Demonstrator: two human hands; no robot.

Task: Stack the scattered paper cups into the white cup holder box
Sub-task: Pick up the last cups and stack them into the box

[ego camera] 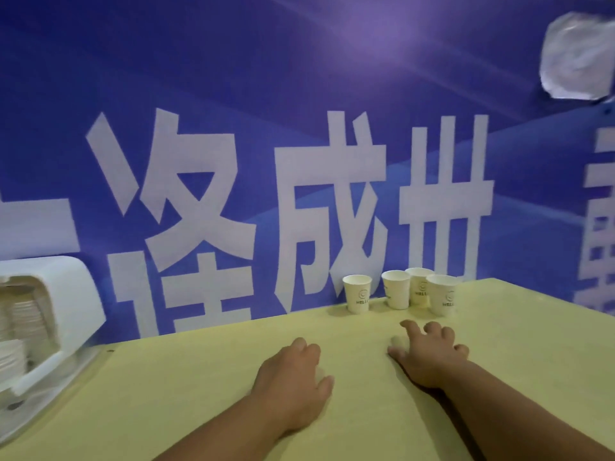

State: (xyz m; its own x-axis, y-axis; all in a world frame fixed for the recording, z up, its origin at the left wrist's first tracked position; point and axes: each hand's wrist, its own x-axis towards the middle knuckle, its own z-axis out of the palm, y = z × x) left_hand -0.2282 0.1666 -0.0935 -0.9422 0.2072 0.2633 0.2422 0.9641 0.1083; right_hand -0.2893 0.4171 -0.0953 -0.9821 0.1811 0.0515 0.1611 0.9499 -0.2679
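Note:
Several white paper cups stand upright at the far edge of the table: one cup (357, 294) apart on the left, then a cluster of three (396, 289), (420, 285), (441, 294). The white cup holder box (63, 314) sits at the table's left edge, with stacked cups (25, 322) visible inside its opening. My left hand (293, 380) lies on the table with fingers loosely curled, holding nothing. My right hand (429, 354) is spread over the table short of the cup cluster, fingers extended, empty.
The pale yellow table (199, 394) butts against a blue banner wall (299, 94) with large white characters. A crumpled white sheet (575, 54) hangs at the wall's upper right. The table's right edge slants away past the cups.

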